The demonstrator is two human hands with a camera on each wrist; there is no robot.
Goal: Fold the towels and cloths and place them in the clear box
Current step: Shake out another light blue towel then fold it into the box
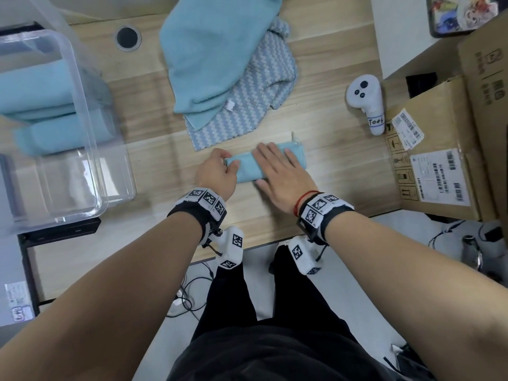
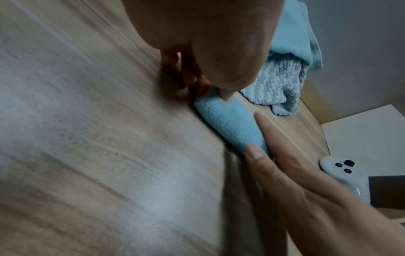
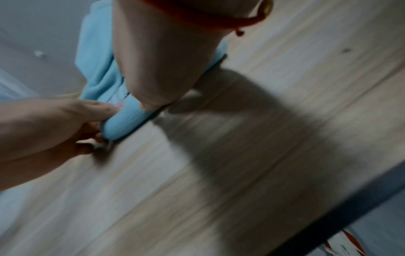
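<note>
While both hands work at the middle of the worktop (image 1: 330, 166), the scene reads as follows.

Folded cloth: a small light-blue cloth (image 1: 247, 170), folded into a narrow strip, lies flat on the wood between the two hands.

Left hand: the left hand (image 1: 217, 171) grips the strip's left end; its fingers (image 2: 188, 74) are curled and pinch that end against the thumb, as the left wrist view shows.

Right hand: the right hand (image 1: 280, 174) lies flat on the strip's right part, fingers (image 1: 268, 158) straight and slightly spread, pressing the cloth down; the thumb rests at the near edge.

Unfolded pile: a plain light-blue towel (image 1: 217, 50) lies crumpled on top of a blue-and-white wavy cloth (image 1: 247, 105), beyond the hands; the wavy cloth's near edge is just beside the folded strip.

Clear box: the clear box (image 1: 90, 138) stands at the worktop's left, well apart from the hands, with folded light-blue towels (image 1: 41, 92) inside at its far end.

Other things: a white controller (image 1: 365, 103) with a handwritten label lies to the right, near a cardboard box (image 1: 439, 149) bearing barcode stickers. A round cable hole (image 1: 127, 37) sits in the worktop near the box.
</note>
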